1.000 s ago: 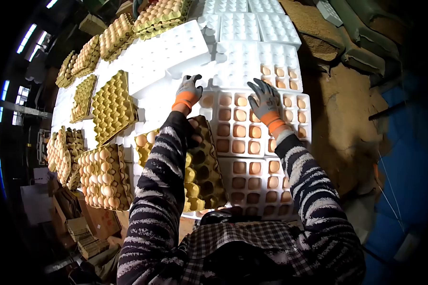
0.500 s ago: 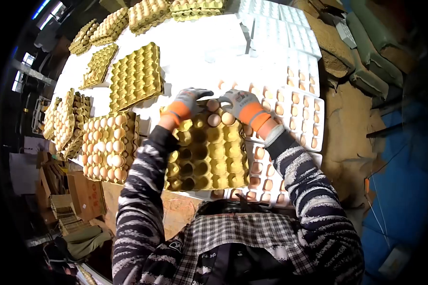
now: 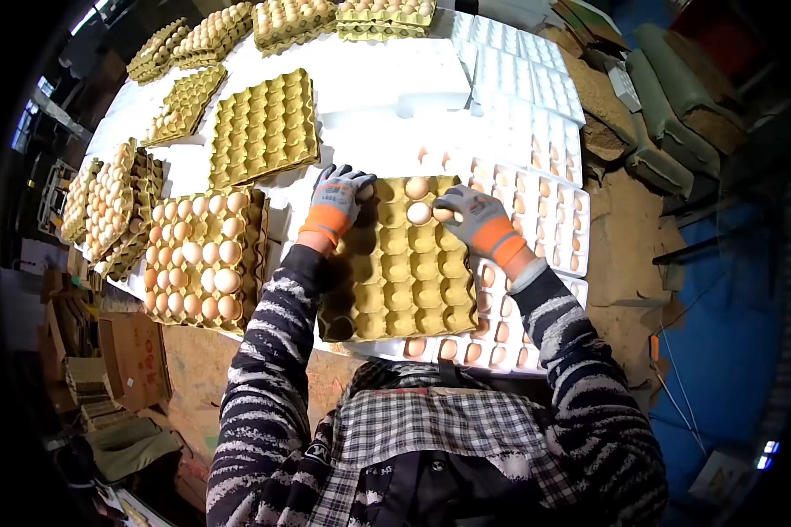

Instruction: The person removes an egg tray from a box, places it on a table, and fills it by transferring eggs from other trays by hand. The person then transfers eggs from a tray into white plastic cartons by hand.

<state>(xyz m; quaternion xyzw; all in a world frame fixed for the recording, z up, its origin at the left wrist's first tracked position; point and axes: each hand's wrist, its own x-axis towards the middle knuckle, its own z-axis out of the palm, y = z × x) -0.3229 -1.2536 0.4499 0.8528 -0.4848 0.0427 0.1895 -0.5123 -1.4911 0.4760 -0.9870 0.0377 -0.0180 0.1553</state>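
Note:
A yellow egg tray [image 3: 398, 285] lies in front of me, mostly with bare cups. Two eggs stand in its far rows, a pinkish egg [image 3: 417, 187] and a paler egg [image 3: 419, 212] just nearer. My left hand [image 3: 334, 204], in a grey and orange glove, is at the tray's far left corner, its fingers curled round an egg [image 3: 366, 191] that shows only in part. At the far right side, my gloved right hand [image 3: 479, 218] has its fingertips closed on another egg [image 3: 444, 213], beside the paler one.
White plastic trays [image 3: 578, 230] with eggs in rows run along the right. To the left stand a stacked tray of eggs [image 3: 193, 255], a yellow tray without eggs [image 3: 264, 127] and more egg stacks [image 3: 114, 206]. Further full trays [image 3: 294, 22] line the far edge.
My hands have moved apart, the left outward to the tray's corner, the right to its right side. The eggs between them are now arranged differently. The whole view has shifted slightly.

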